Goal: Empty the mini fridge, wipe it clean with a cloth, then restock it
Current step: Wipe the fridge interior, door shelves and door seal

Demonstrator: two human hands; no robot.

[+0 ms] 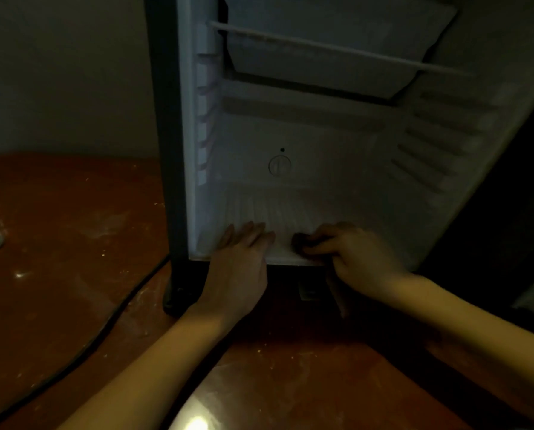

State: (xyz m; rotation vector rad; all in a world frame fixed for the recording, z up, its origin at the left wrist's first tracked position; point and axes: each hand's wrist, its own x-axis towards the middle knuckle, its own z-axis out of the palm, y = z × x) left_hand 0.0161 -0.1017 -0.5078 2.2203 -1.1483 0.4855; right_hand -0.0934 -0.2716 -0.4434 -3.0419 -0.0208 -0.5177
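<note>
- Left fingers (253, 232) straight, flat on the mini fridge (290, 135) floor, gripping nothing. Right fingers (318, 250) curled round a dark wad (299, 243), probably the cloth, too dim to be sure.
- Dark wad sits at the floor's front lip, just right of the left fingers. The right fingers hold it; the left only brace.
- Emptying looks done, wiping stage by my read. Floor ribs run front-to-back, so the stroke goes inward, away from the fingers, toward the back-wall dial (279, 165).
- No readable brand, label or writing.
</note>
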